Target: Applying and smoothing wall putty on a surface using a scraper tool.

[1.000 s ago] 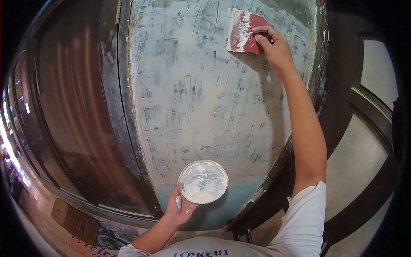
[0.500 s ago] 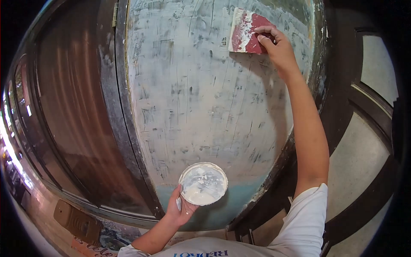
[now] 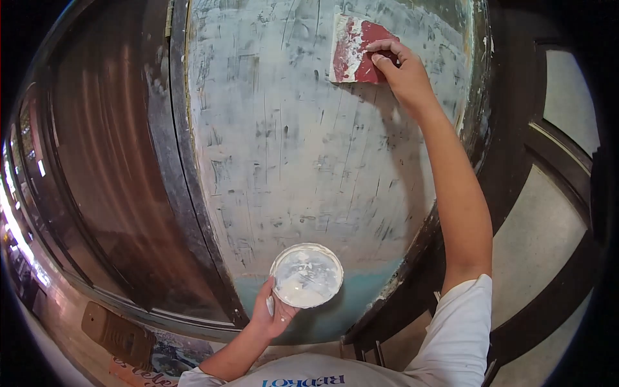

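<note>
One round, white, paste-smeared tub (image 3: 308, 246) is gripped by your left hand (image 3: 273, 318), low before the streaked grey panel (image 3: 290, 161). Higher right, your right hand (image 3: 407, 74) pinches a flat red spreader (image 3: 362, 53), shifted slightly left, bringing its edge nearer mid-panel.

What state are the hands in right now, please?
Left hand: holding a round, white-rimmed container of pale paste.
Right hand: pinching a flat red, paste-smeared scraper.

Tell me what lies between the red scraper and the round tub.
In the head view, only the pale, dark-streaked panel shows between the red scraper and the round tub.
</note>
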The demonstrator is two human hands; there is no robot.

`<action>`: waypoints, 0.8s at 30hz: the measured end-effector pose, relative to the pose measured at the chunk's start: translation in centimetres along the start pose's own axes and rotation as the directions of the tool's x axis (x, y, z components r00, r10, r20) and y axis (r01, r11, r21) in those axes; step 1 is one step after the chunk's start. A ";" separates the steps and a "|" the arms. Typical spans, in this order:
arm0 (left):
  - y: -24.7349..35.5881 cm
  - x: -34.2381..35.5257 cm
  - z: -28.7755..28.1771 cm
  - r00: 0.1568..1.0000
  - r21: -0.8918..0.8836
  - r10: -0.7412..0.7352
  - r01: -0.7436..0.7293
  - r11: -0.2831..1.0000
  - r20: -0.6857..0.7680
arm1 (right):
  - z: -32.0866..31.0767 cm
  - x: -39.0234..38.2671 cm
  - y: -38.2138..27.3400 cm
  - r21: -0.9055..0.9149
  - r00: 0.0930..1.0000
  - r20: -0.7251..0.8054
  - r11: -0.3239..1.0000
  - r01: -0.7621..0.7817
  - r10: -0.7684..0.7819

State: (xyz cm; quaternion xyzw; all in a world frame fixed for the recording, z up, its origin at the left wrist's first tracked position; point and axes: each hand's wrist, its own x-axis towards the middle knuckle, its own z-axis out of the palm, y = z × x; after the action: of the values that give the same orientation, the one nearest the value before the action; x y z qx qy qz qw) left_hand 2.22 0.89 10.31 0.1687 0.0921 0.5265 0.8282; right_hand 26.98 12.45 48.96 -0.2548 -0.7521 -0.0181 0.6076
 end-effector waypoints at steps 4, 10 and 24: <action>-0.2 0.1 -0.3 1.000 -0.002 -0.004 0.004 1.000 -0.013 | -1.0 -0.4 0.2 -0.008 0.999 -0.039 1.000 -0.025 0.025; -0.5 0.3 -0.2 0.999 0.020 -0.037 0.037 0.999 -0.001 | -0.1 0.8 -0.2 -0.055 0.999 -0.026 0.998 0.028 -0.030; -0.3 -0.3 -0.3 0.998 0.005 -0.036 0.036 0.999 -0.045 | -1.5 1.8 0.3 -0.032 0.996 -0.039 0.996 0.081 -0.082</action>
State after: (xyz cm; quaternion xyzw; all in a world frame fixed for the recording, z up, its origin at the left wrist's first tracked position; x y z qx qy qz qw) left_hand 2.23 0.53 9.90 0.1577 0.1151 0.5147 0.8349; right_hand 28.22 12.83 50.96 -0.2328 -0.7491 -0.0596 0.6173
